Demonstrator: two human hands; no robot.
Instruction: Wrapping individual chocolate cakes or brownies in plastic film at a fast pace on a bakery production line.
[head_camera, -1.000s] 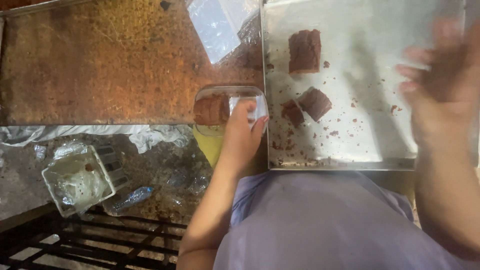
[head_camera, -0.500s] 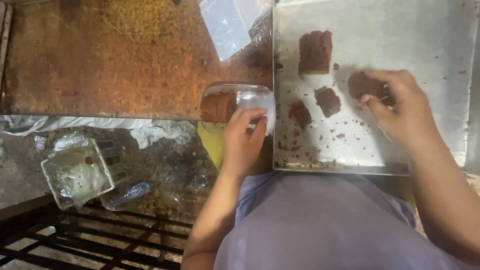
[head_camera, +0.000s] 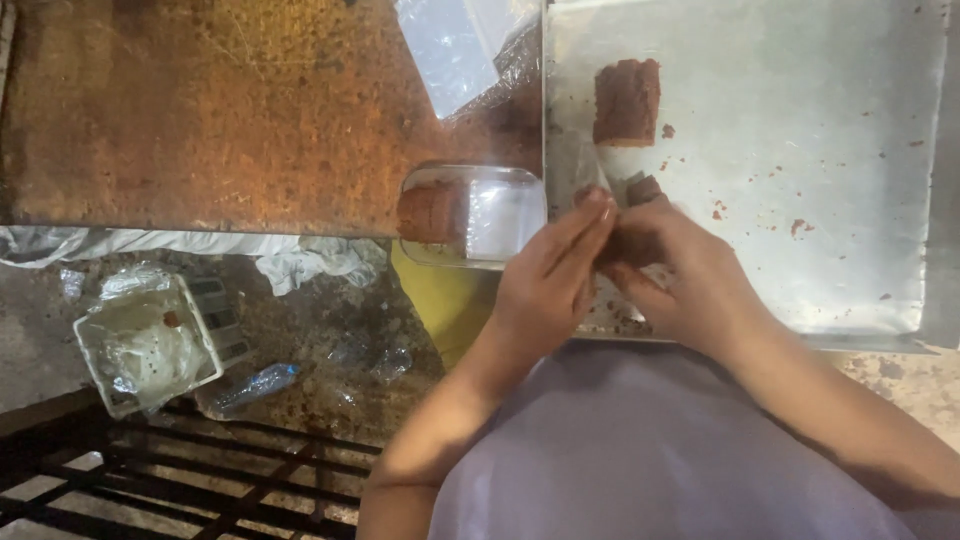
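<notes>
Two bare hands meet over the near left corner of a metal tray (head_camera: 850, 150), working a small dark brown piece of cake (head_camera: 632, 240) between them. The piece looks moist and crumbly, mostly hidden by the fingers, with only its dark top edge showing just above the knuckles. The left hand (head_camera: 550, 290) lies with fingers extended and pressed together against the piece, while the right hand (head_camera: 680, 275) curls around it from the other side, fingertips pinching it. A thin clear film (head_camera: 572, 165) rises just above the fingertips. Farther up the tray sits a larger rectangular brown cake slab (head_camera: 626, 102), well apart from the hands, and reddish-brown crumbs (head_camera: 800, 226) dot the pale metal surface. Just left of the tray, a clear plastic container (head_camera: 505, 215) rests at the desk edge with another brown cake piece (head_camera: 428, 212) inside it. The desk (head_camera: 200, 110) is mottled orange-brown stone, with clear plastic bags (head_camera: 450, 45) lying at its far side. Below the desk edge, the floor (head_camera: 320, 330) is dirty and littered, holding a white basket (head_camera: 150, 345) lined with plastic, a crushed plastic bottle (head_camera: 250, 385) and a dark metal grate (head_camera: 170, 475).
</notes>
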